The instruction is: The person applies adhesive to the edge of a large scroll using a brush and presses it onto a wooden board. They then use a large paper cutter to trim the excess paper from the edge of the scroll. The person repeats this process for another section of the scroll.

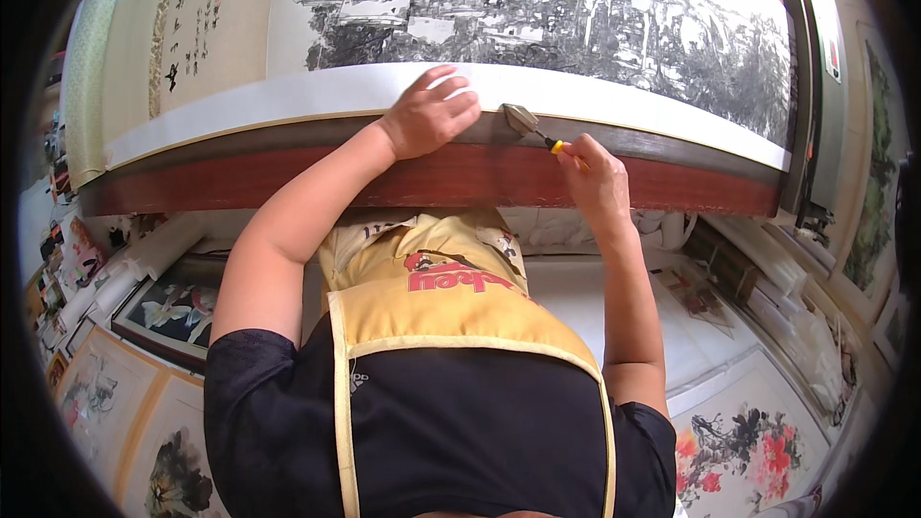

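Observation:
A long ink landscape painting [432, 14] mounted as a scroll lies across the table, with a white border [326, 96] along its near side. My left hand [434, 115] is over that border near the table's edge, fingers curved and spread, with nothing visible in them. My right hand [597, 177] is closed round the black and yellow handle of a small scraper [521, 119]. Its pointed metal blade lies at the scroll's near edge, just right of my left hand, tip to the upper left. Whether the blade touches the paper, I cannot tell.
The dark red table edge [460, 173] runs in front of me. A rolled end of the scroll [91, 86] is at the far left. A grey metal machine part [825, 105] borders the right side. Flower paintings [748, 451] and framed pictures [173, 302] lie lower down on both sides.

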`<action>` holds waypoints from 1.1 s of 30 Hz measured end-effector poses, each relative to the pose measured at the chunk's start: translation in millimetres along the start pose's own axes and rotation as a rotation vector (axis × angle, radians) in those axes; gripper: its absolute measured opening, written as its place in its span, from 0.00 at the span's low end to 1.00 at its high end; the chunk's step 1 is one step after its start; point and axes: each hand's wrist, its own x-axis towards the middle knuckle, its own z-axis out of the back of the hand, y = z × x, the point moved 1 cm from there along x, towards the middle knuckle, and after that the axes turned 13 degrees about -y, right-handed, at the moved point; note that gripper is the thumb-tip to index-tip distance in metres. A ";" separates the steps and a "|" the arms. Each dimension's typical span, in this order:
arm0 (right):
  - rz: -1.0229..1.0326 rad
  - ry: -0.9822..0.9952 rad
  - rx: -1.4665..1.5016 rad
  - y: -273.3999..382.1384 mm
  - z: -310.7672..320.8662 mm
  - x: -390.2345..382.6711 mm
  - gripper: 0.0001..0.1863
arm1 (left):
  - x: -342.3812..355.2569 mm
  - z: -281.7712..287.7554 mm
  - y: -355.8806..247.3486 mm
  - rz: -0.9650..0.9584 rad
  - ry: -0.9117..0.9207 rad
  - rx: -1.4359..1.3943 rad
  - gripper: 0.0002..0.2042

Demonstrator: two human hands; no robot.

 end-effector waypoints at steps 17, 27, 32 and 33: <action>0.108 0.115 -0.024 52.6 -33.8 7.7 0.07 | -51.4 46.2 25.6 0.022 0.001 0.065 0.10; 0.135 0.185 -0.037 99.0 -60.9 11.7 0.06 | -89.9 85.1 49.0 0.085 -0.026 0.129 0.09; 0.167 0.183 -0.026 122.1 -74.9 14.1 0.06 | -110.1 94.6 58.5 0.063 -0.002 0.116 0.09; 0.164 0.188 -0.017 124.6 -76.8 14.1 0.06 | -110.3 97.4 59.4 0.063 -0.005 0.113 0.09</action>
